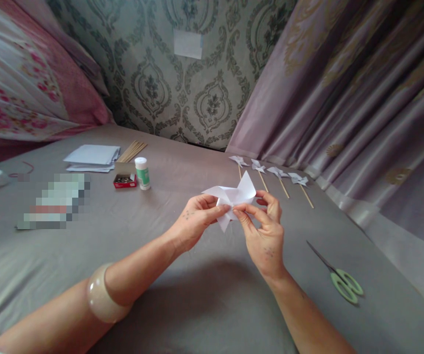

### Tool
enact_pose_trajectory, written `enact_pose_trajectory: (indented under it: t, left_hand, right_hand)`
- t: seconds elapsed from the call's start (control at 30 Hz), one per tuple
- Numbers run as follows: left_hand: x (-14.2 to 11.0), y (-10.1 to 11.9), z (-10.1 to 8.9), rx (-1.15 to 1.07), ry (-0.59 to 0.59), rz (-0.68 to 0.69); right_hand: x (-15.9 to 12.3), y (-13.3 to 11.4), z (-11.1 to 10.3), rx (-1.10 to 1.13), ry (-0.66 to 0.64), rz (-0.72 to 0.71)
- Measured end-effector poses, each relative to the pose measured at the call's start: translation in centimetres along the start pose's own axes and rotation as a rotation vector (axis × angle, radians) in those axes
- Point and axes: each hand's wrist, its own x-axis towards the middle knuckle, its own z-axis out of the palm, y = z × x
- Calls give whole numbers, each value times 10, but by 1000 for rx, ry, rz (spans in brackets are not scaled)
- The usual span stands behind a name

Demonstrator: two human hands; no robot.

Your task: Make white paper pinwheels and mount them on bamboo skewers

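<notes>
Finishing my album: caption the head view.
Left hand and right hand hold a paper pinwheel; four stick-mounted pinwheels lie beyond.

The tips of the fingers meeting at the middle of the paper pinwheel (246, 191) hide its centre, and most fingers of the left hand (193, 221) vanish behind the paper; whether the right hand (267, 236) pinches something small there cannot be told. The bottom edge cuts off both forearms. A blocky blur covers a flat thing (57, 199) at left. The pieces (124, 179) in the red box (123, 186) are too tiny to identify.
</notes>
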Motion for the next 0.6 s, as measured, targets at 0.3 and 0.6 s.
enact_pose_trajectory:
  t: [0.3,0.6]
  left_hand:
    - [0,0,-1,10,-22,16]
    - [-1,2,1,71,-23,83]
  right_hand:
    - [0,1,0,-12,-6,3]
    - [0,0,0,-7,-24,15]
